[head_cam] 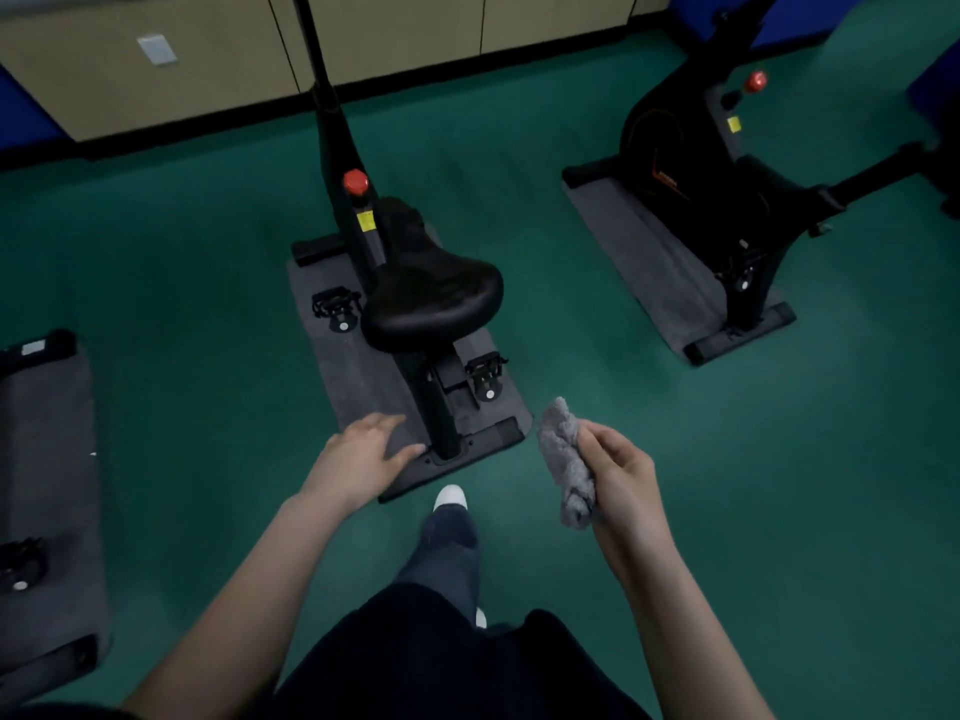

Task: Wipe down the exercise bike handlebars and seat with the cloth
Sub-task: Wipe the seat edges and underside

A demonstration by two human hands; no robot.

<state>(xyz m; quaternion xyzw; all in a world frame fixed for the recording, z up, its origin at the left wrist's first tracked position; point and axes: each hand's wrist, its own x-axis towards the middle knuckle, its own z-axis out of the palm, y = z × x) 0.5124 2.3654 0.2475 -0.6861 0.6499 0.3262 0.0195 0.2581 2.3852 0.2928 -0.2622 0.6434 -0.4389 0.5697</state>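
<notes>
while the right hand (pixel 621 472) curls round the bunched grey cloth (pixel 566 462), the left hand (pixel 363 454) hangs spread and holds nothing. the seat (pixel 434 301) sits ahead of both hands, apart from the cloth, so wiping looks not yet begun. next, i judge, the cloth must go forward onto the seat.

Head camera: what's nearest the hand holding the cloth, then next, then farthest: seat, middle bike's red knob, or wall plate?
1. Seat, ahead-left of the right hand gripping the cloth.
2. Red knob, on the frame beyond.
3. Wall plate, far back left.
</notes>
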